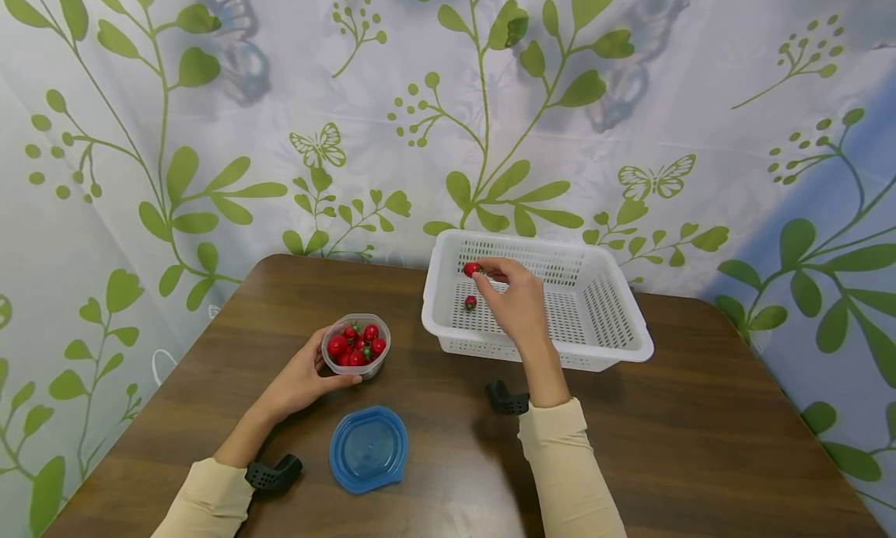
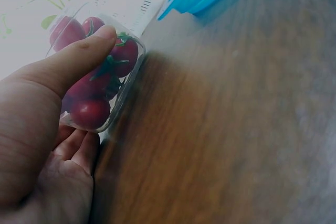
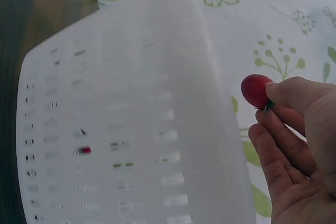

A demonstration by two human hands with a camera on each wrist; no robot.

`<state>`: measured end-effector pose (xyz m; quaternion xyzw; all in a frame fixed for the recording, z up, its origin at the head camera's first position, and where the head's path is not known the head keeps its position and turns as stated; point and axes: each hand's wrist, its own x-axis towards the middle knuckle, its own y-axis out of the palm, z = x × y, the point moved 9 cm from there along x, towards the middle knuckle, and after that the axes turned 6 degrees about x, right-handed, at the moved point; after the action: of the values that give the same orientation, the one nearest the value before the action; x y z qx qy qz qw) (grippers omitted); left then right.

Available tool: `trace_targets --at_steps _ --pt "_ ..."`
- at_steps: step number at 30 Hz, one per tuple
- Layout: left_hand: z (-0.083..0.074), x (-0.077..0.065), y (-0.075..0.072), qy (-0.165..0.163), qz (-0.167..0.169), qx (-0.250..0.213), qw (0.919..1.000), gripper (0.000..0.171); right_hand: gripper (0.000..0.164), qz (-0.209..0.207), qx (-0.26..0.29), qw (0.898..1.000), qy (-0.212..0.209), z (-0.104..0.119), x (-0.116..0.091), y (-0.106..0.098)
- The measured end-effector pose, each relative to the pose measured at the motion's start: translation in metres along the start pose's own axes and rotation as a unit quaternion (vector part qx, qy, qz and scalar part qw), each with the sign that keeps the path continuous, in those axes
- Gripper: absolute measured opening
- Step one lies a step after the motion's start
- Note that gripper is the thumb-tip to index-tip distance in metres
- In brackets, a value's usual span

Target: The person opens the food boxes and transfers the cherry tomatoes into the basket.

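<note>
My right hand pinches a cherry tomato by its green stem end, over the left part of a white slotted basket. Another cherry tomato lies inside the basket, below the held one. On the left, my left hand holds a small clear plastic container around its side, thumb along the front. Several red cherry tomatoes with green tops fill that container. It stands on the brown table. In the left wrist view, the thumb lies across the container's wall.
A blue plastic lid lies on the wooden table in front of the container. Behind the table hangs a leaf-patterned curtain, close to the basket's back rim. Dark wrist mounts sit on both forearms.
</note>
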<state>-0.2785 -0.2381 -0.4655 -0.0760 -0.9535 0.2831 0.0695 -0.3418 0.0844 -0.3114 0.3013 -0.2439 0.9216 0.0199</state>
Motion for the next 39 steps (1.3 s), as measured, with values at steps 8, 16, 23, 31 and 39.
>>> trace_targets --at_steps 8,16,23,31,39 --pt "0.001 0.0 0.0 -0.003 0.003 0.0 1.0 0.099 0.028 -0.002 -0.026 0.998 0.053 -0.026 -0.001 -0.018" --pt "0.0 0.0 -0.001 0.0 0.002 -0.002 1.0 0.099 0.027 0.002 -0.057 0.994 0.09 -0.044 -0.002 -0.027" --pt "0.0 0.0 0.0 -0.001 0.004 -0.006 1.0 0.098 0.029 0.012 -0.061 0.991 0.122 -0.054 -0.005 -0.029" --pt "-0.001 -0.001 0.0 0.0 0.003 -0.009 1.0 0.098 0.026 0.009 -0.059 0.991 0.116 -0.054 -0.004 -0.029" --pt "0.0 -0.001 0.0 0.003 0.004 -0.001 1.0 0.097 0.026 0.01 -0.065 0.991 0.117 -0.053 -0.005 -0.028"
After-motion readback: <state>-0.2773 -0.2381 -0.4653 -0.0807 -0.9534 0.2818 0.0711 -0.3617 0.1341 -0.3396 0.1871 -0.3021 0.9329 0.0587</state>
